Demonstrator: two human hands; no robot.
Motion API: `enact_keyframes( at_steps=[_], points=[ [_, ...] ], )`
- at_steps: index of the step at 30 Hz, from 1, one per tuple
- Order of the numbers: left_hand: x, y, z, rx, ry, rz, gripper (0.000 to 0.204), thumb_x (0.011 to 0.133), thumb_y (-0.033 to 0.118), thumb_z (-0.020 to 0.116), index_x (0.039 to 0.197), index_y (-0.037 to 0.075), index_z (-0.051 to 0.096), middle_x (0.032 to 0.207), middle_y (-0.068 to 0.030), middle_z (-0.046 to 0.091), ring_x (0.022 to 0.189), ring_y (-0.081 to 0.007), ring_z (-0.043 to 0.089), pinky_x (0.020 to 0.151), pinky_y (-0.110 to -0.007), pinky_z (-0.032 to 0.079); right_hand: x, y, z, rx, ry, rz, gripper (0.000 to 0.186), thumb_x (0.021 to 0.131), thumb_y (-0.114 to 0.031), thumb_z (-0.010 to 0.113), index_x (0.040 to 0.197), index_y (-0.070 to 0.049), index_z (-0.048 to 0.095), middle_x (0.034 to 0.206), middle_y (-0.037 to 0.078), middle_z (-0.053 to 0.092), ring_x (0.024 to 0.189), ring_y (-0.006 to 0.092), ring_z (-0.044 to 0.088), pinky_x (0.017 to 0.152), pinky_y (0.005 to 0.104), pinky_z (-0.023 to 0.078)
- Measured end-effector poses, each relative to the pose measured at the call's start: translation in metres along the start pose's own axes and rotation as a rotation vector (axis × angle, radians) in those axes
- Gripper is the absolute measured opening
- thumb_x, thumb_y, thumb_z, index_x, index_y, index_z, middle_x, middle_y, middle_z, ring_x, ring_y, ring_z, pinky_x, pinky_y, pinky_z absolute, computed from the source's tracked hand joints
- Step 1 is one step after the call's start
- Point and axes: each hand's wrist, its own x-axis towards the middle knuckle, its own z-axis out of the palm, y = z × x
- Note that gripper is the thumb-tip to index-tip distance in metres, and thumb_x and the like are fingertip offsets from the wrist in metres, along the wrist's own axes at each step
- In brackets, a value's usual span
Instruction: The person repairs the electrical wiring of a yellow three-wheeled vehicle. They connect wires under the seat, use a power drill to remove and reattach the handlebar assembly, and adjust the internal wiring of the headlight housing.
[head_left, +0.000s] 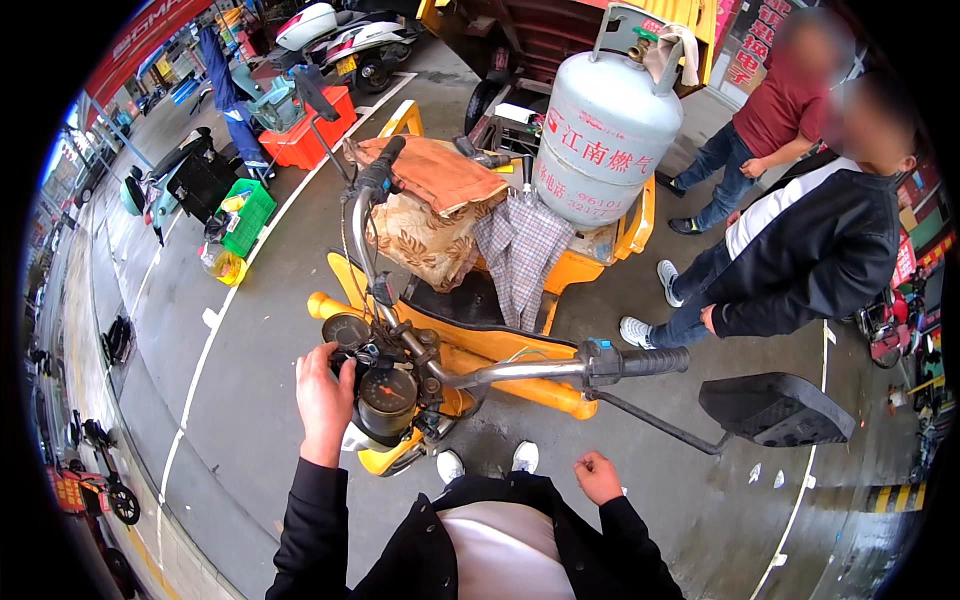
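Note:
A yellow cargo tricycle (470,345) stands before me, its handlebar facing me. My left hand (325,390) is at the two round gauges (388,391) by the handlebar, thumb and index finger curled together over the small parts between the dials. What the fingertips hold there is too small to make out. Low beside my body hangs my right hand (597,477), fingers loosely curled, with nothing visible in it and touching nothing. The black right grip (655,361) and a mirror (775,408) lie beyond it.
On the tricycle are a grey gas cylinder (600,140), a folded checked umbrella (523,240) and a cushioned seat (430,225). Two people (820,240) stand at the right. To the left are a green crate (247,220), an orange-red bin (312,140) and parked scooters (150,195).

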Motion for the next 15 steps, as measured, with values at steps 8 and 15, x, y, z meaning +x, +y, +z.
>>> enact_keyframes(
  at_steps=[8, 15],
  points=[
    [-0.004, 0.0, 0.002, -0.001, 0.024, -0.044, 0.03, 0.079, 0.01, 0.071, 0.106, 0.001, 0.062, 0.096, -0.0141, 0.065, 0.092, -0.0318, 0.058, 0.082, -0.04, 0.048, -0.001, -0.001, 0.002, 0.01, -0.044, 0.048, 0.014, 0.089, -0.011, 0.062, 0.09, 0.003, 0.058, 0.066, 0.006, 0.061, 0.054, 0.0118, 0.057, 0.05, 0.0283, 0.046],
    [-0.007, 0.001, 0.002, -0.01, 0.063, -0.056, 0.03, 0.079, 0.01, 0.072, 0.106, 0.002, 0.063, 0.096, -0.0138, 0.065, 0.093, -0.0316, 0.058, 0.083, -0.04, 0.049, 0.007, -0.004, -0.002, -0.027, -0.033, -0.011, 0.014, 0.089, -0.011, 0.062, 0.091, 0.002, 0.059, 0.068, 0.007, 0.063, 0.056, 0.012, 0.059, 0.052, 0.0281, 0.048]
  ],
)
